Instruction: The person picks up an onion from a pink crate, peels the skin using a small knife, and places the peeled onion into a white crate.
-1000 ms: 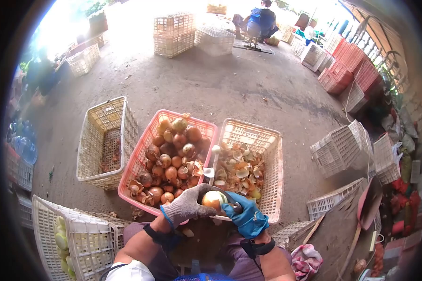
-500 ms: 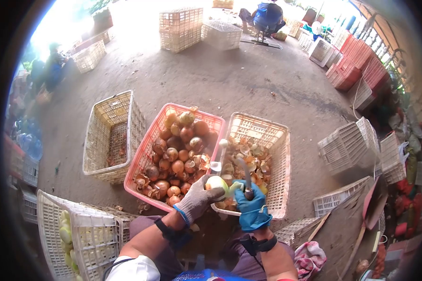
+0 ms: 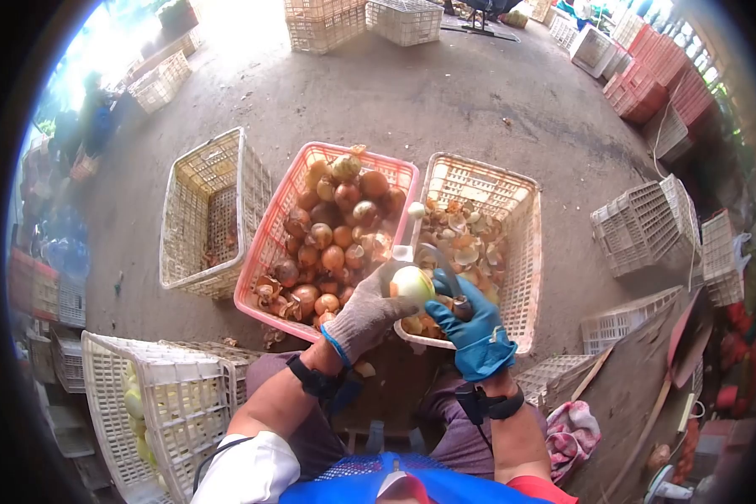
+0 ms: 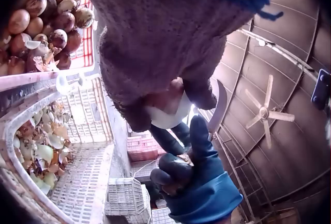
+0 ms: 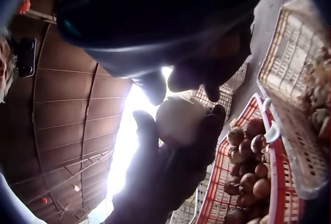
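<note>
My left hand (image 3: 363, 312), in a grey knit glove with a blue cuff, grips a partly peeled onion (image 3: 412, 286). The onion's pale flesh faces the right hand, and a brownish patch shows by the left fingers. My blue-gloved right hand (image 3: 477, 329) holds a curved knife, its blade (image 4: 219, 107) standing up past the fingers in the left wrist view. In the right wrist view the onion (image 5: 180, 120) sits between both hands' fingertips. Both hands are over the near ends of a pink crate (image 3: 245, 294) of brown onions and a cream crate (image 3: 525, 277) of onion skins.
Left of the pink crate stands a cream crate (image 3: 256, 193) with a few skin scraps. A white crate (image 3: 185, 403) at lower left holds pale onions. Stacked crates (image 3: 323, 25) stand at the back, more on the right. A pink cloth (image 3: 573, 435) lies by the right knee.
The right hand drew away from the onion with a strip of skin, then came back against it. Less brown skin shows on the onion. The head view has tilted downward.
</note>
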{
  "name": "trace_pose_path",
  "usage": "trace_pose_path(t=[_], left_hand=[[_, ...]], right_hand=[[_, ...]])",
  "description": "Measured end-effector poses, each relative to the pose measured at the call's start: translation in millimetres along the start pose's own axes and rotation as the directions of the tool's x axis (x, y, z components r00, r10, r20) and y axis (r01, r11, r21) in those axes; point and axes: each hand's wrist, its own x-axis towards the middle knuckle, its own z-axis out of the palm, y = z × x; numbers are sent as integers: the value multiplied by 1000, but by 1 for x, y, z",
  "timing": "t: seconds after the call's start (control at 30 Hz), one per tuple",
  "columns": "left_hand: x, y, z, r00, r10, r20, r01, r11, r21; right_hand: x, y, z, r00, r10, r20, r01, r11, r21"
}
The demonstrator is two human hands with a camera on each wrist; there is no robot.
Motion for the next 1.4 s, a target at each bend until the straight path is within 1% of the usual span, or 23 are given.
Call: trace_pose_path(t=[0.03,0.07,0.17,0.27,0.37,0.4,0.47,0.5,0.6,0.7,0.77,0.87,0.97,1.0,1.1,1.17,1.2,1.23,1.27,1.3,1.33,1.37,1.4], left_hand=[[-2,4,3,1000,-8,5,8,999,40],[-5,8,6,1000,-16,11,15,997,79],[-5,10,4,999,-21,29,14,975,223],[-4,16,2,998,-27,56,7,944,331],[-10,28,6,996,-79,45,53,907,417],[-12,31,8,994,-104,32,79,892,445],[-15,34,12,994,-105,25,85,901,426],[-15,34,13,994,-105,22,87,905,416],[-13,30,10,998,-60,10,47,862,505],[-14,31,9,997,-76,11,59,851,521],[-13,26,4,993,-114,32,86,878,471],[-16,31,7,989,-142,49,109,902,418],[-17,30,8,988,-153,15,140,933,331],[-16,30,7,987,-160,1,153,943,295],[-16,29,13,999,-26,-46,47,848,528],[-12,23,8,998,-36,-50,56,871,488],[-11,20,5,998,-41,-53,61,882,467],[-12,18,4,997,-57,-42,65,973,219],[-13,17,2,998,-65,-28,63,997,-42],[-13,17,-1,998,-64,-10,58,953,-299],[-9,14,-8,1000,5,10,-2,958,-287],[-7,13,-13,1000,18,3,-16,961,-277],[-6,12,-17,999,32,-2,-31,963,-267]], right_hand=[[-1,-3,1,999,1,51,0,1000,-17],[0,-3,0,994,-100,54,102,994,-29],[-2,-8,-7,990,-87,108,95,993,-67],[-5,-15,-8,990,-23,140,31,998,-53],[-5,-12,-10,983,-20,183,42,992,-119],[-5,-8,-9,982,-81,169,102,988,-119],[-4,1,-4,969,-203,139,220,968,-122],[-4,2,-3,968,-216,127,232,964,-129],[-4,2,1,966,-237,104,251,957,-148],[-4,2,1,966,-238,99,252,954,-160],[-4,2,2,962,-259,88,271,949,-163],[-5,9,0,988,-151,36,155,973,-169],[-8,0,1,999,33,11,-32,998,-54],[-7,0,3,999,31,-11,-32,997,-72],[-5,2,7,997,2,-72,-10,994,-113],[-4,7,11,994,-42,-97,30,993,-118],[-4,8,11,992,-31,-126,21,997,-75],[-4,9,8,988,-20,-154,15,999,-31],[-2,10,5,984,-9,-180,12,1000,14],[1,17,0,976,-60,-210,42,995,-90],[7,18,-5,965,-117,-234,71,979,-193],[12,17,-7,952,-176,-250,98,950,-296],[7,11,-15,979,-134,-154,56,902,-429]])
